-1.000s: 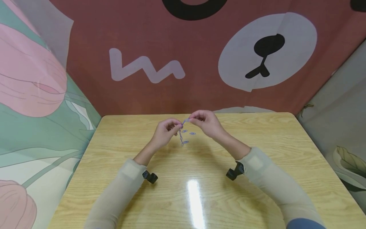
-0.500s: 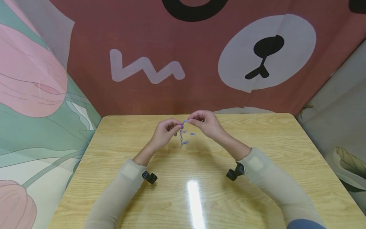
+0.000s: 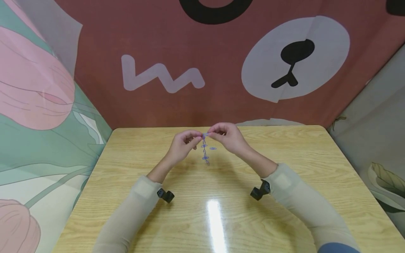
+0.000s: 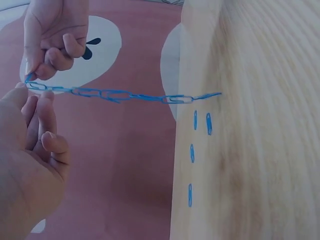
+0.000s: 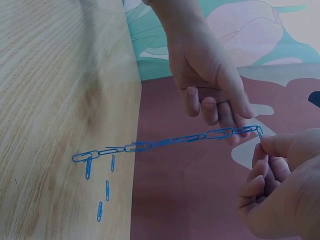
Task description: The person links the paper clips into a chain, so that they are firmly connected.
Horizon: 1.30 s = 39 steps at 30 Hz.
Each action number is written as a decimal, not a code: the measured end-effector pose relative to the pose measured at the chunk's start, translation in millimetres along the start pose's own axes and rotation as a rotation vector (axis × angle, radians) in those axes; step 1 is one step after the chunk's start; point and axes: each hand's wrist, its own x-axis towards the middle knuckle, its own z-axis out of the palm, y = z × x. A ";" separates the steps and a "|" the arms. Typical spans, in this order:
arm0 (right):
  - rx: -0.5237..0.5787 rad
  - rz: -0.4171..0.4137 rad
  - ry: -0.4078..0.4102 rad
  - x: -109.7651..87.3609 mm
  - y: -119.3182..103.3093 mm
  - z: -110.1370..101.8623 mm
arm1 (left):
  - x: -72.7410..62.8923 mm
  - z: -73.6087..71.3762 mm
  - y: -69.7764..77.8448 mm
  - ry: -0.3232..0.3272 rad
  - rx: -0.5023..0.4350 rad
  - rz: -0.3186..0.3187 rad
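A chain of blue paper clips [image 5: 192, 137] hangs down over the table, its lower end close above the wood. My right hand [image 3: 229, 137] pinches the small paper clip [image 5: 260, 133] at the top between thumb and fingertip, its other fingers curled. My left hand [image 3: 185, 144] is just beside the chain's upper end. In the right wrist view, the left fingertips [image 5: 234, 137] lie right behind the upper link, with the thumb a little apart from it. The left wrist view shows the upper links [image 4: 36, 86] passing the left fingertips, bent towards the right hand.
Several loose blue paper clips lie on the wooden table under the chain, one [image 4: 190, 195] apart from the others. Another loose clip [image 3: 213, 148] lies right of the chain. A printed cloth [image 3: 221, 88] stands along the table's far edge.
The left fingertips have risen slightly towards the right hand. The chain has swung right, now hanging straight below the right hand's clip instead of from the left fingers. The right hand stays nearly still.
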 end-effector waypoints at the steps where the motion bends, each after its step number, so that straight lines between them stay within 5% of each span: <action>1: -0.001 0.001 0.000 0.1 0.2 0.3 | 1.1 0.0 -2.7 0.002 0.003 0.003; 16: 0.000 -0.018 -0.015 -1.0 0.3 4.4 | 3.3 -1.0 -9.6 0.033 0.027 0.066; 26: 0.031 -0.038 -0.055 -0.3 5.3 3.9 | -4.7 -0.5 22.6 0.021 0.030 0.076; 39: 0.049 0.018 0.007 8.7 38.4 -1.3 | -13.1 -8.1 18.2 0.069 0.041 0.036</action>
